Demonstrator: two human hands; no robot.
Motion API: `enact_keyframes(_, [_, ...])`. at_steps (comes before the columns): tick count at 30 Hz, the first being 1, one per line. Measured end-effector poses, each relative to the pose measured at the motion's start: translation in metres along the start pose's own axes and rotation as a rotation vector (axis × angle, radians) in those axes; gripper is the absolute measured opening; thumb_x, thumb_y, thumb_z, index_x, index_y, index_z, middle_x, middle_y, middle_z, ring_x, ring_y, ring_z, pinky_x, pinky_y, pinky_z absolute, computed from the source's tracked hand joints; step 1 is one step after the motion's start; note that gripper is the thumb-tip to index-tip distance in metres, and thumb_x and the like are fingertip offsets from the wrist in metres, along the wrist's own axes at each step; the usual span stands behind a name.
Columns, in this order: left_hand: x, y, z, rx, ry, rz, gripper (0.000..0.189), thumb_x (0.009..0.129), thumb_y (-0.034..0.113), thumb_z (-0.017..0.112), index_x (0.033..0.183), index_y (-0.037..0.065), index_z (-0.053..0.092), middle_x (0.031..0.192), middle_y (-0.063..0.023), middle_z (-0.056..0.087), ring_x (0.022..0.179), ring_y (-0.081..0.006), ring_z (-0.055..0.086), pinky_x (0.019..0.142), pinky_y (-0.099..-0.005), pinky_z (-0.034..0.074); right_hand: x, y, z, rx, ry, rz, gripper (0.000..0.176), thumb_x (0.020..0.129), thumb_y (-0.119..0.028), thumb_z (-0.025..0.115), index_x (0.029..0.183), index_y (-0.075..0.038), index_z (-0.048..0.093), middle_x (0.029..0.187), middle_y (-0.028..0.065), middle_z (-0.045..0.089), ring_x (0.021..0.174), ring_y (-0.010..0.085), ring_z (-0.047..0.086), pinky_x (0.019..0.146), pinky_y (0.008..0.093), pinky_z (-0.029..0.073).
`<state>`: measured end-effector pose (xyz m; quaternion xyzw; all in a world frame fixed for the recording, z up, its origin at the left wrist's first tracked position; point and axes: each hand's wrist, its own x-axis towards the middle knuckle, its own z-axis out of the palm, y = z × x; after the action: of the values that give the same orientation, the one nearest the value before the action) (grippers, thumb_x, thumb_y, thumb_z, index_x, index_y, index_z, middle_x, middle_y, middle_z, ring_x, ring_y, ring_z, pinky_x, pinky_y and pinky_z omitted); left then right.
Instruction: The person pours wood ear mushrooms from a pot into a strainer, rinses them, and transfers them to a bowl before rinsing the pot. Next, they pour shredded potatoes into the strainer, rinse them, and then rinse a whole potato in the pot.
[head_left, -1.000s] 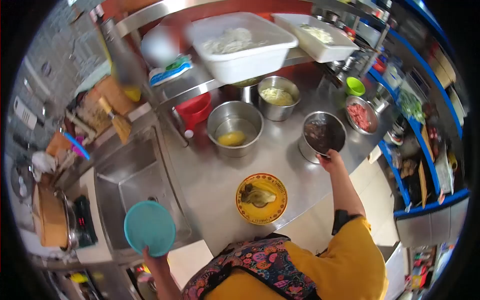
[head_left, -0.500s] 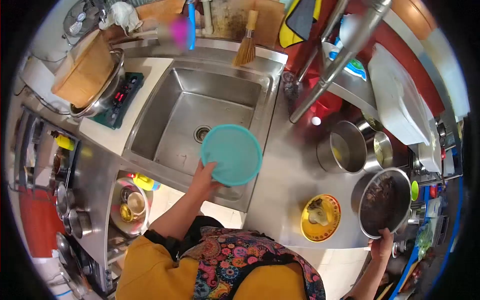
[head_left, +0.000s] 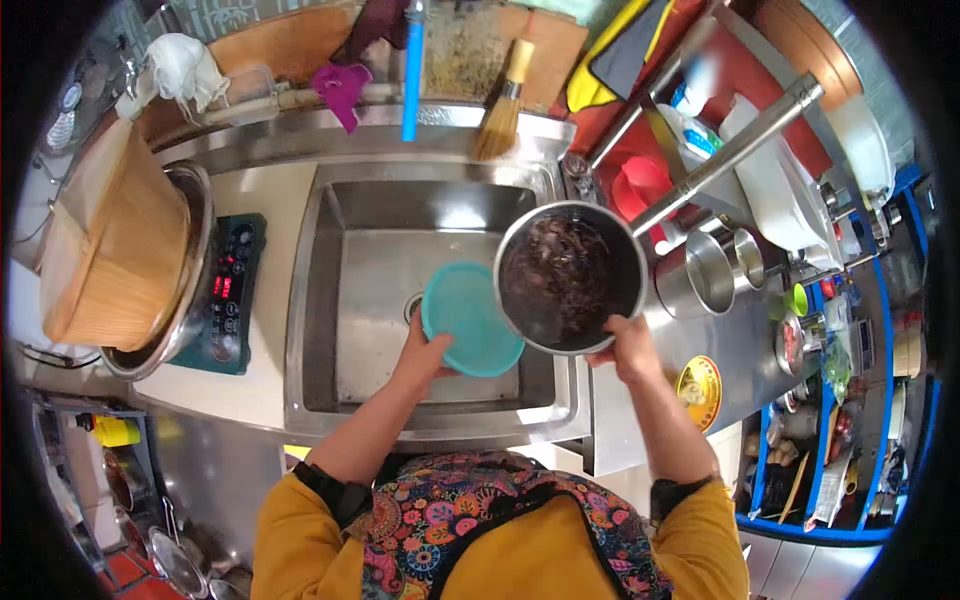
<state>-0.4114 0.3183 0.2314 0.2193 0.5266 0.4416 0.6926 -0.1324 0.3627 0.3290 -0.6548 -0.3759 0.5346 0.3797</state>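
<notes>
In the head view, the left hand (head_left: 425,355) is clamped on the near edge of the round teal plastic plate (head_left: 470,320), fingers under it and thumb on top; the right hand (head_left: 620,345) grips the near rim of the round steel pot (head_left: 570,278), which is full of something dark and wet; the hands are apart, plate and pot side by side with their edges overlapping; both hang over the right half of the stainless steel sink (head_left: 350,270), the pot partly above the steel bench (head_left: 612,425); the step in hand looks like draining or rinsing; a next move would call for a firm one-handed hold on the pot's rim and the plate kept close against it; a yellow patterned dish (head_left: 700,390) sits on the bench, well apart
</notes>
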Motion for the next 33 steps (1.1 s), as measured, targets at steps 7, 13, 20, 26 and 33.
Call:
enact_keyframes(7, [0.027, 0.036, -0.014, 0.001, 0.061, 0.06, 0.073, 0.081, 0.012, 0.049, 0.141, 0.017, 0.008, 0.133, -0.0164, 0.034, 0.106, -0.0348, 0.053, 0.069, -0.0459, 0.056, 0.048, 0.007, 0.099, -0.103, 0.058, -0.323, 0.048, 0.08, -0.003, 0.041, 0.127, -0.003, 0.032, 0.087, 0.0177, 0.059, 0.054, 0.0242, 0.062, 0.036, 0.0312, 0.052])
enact_keyframes(13, [0.052, 0.054, -0.012, -0.034, 0.109, 0.066, 0.067, 0.082, 0.008, 0.046, 0.137, 0.016, 0.008, 0.126, -0.0182, 0.038, 0.094, -0.0343, 0.059, 0.067, -0.0463, 0.057, 0.084, 0.012, 0.129, -0.257, 0.126, -0.485, 0.066, 0.079, -0.002, 0.043, 0.139, -0.007, 0.019, 0.093, 0.0198, 0.058, 0.06, 0.026, 0.062, 0.043, 0.0339, 0.051])
enact_keyframes(20, [0.064, 0.05, 0.006, -0.124, 0.183, 0.07, 0.065, 0.083, 0.006, 0.045, 0.136, 0.017, 0.009, 0.123, -0.0182, 0.04, 0.09, -0.0337, 0.061, 0.068, -0.0468, 0.058, 0.095, 0.008, 0.127, -0.415, 0.131, -0.618, 0.073, 0.076, -0.001, 0.046, 0.141, -0.008, 0.015, 0.096, 0.0255, 0.06, 0.069, 0.0365, 0.061, 0.058, 0.0406, 0.05])
enact_keyframes(26, [0.065, 0.046, 0.011, -0.216, 0.168, 0.101, 0.061, 0.083, 0.005, 0.043, 0.134, 0.017, 0.012, 0.124, -0.017, 0.04, 0.095, -0.0342, 0.059, 0.068, -0.048, 0.058, 0.089, -0.001, 0.128, -0.499, 0.118, -0.81, 0.077, 0.074, 0.001, 0.047, 0.142, -0.011, 0.013, 0.1, 0.0297, 0.059, 0.08, 0.0455, 0.059, 0.067, 0.0442, 0.048])
enact_keyframes(33, [0.063, 0.052, -0.006, -0.208, 0.129, 0.135, 0.054, 0.083, 0.005, 0.042, 0.13, 0.014, 0.017, 0.121, -0.0169, 0.042, 0.093, -0.0331, 0.06, 0.068, -0.0468, 0.058, 0.085, -0.011, 0.144, -0.351, 0.053, -0.733, 0.071, 0.074, 0.005, 0.042, 0.141, -0.007, 0.022, 0.128, 0.0274, 0.045, 0.116, 0.0364, 0.05, 0.093, 0.0362, 0.04])
